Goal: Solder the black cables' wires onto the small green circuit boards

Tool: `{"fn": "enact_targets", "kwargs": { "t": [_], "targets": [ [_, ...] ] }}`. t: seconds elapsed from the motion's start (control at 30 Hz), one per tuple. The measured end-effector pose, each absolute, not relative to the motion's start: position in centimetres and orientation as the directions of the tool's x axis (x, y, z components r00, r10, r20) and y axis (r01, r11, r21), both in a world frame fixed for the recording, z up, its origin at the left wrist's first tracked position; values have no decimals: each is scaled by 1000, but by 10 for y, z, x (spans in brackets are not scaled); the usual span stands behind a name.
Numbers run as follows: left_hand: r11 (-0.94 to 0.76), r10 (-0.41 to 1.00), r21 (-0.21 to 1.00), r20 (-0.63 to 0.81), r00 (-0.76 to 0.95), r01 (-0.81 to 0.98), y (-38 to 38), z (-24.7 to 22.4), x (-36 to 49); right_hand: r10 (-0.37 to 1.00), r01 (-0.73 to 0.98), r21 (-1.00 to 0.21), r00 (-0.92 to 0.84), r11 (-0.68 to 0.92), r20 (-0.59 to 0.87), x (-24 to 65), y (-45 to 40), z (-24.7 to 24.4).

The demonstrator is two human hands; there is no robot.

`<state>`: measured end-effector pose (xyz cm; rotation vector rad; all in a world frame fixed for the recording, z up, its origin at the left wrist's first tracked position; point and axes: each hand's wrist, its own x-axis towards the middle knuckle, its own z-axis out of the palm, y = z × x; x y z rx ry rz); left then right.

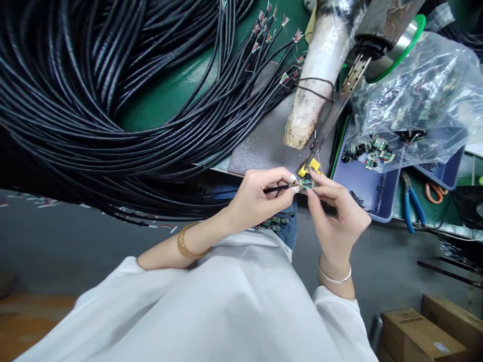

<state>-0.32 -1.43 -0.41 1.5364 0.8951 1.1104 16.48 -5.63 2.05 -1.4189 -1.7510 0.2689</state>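
The circuit board (pixel 307 184) sits between the two hands, over the near edge of the bench (pixel 151 113), its long axis seeming to run roughly along that edge. The right hand (pixel 339 207) is nearer to it, thumb and fingers pinching it from the right; the left hand (pixel 260 193) pinches the black cable (pixel 275 189) close to its stripped end, so the thin coloured wires (pixel 293 185) point rightward at the board. Whether each wire touches it is too small to tell. A soldering iron (pixel 335 108) slants down from the far side, its tip at a yellow piece (pixel 315 165) just beyond the board. Right of the hands, at the near edge, a purple tray (pixel 388 193) holds small boards (pixel 378 146) toward its far end and dark bits (pixel 356 199) nearer. A clear plastic bag (pixel 411 85), apparently with more boards inside, lies partly over it and over a second tray (pixel 455 168). A cable bundle (pixel 169 136) sweeps across the bench's left part.
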Motion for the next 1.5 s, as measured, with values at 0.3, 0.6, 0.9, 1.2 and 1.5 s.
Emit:
{"fn": "enact_targets", "kwargs": {
  "t": [0.3, 0.6, 0.9, 1.2, 1.5],
  "targets": [
    [-233, 965, 966, 214, 153, 116, -12, -9, 9, 906, 545, -801, 163, 248, 391, 158, -49, 5],
    [5, 984, 997, 8, 176, -73, 2, 4, 14, 878, 603, -738, 124, 304, 463, 159, -43, 8],
    [-5, 985, 999, 14, 174, -52, 2, 12, 13, 869, 595, -734, 116, 328, 482, 158, -39, 13],
    [-4, 982, 1000, 7, 187, -19, 4, 13, 10, 863, 620, -705, 88, 344, 498, 158, -41, 12],
    [-122, 976, 991, 112, 187, 48, -1, 14, 9, 837, 701, -627, 77, 340, 541, 156, -37, 21]
  ]
}}
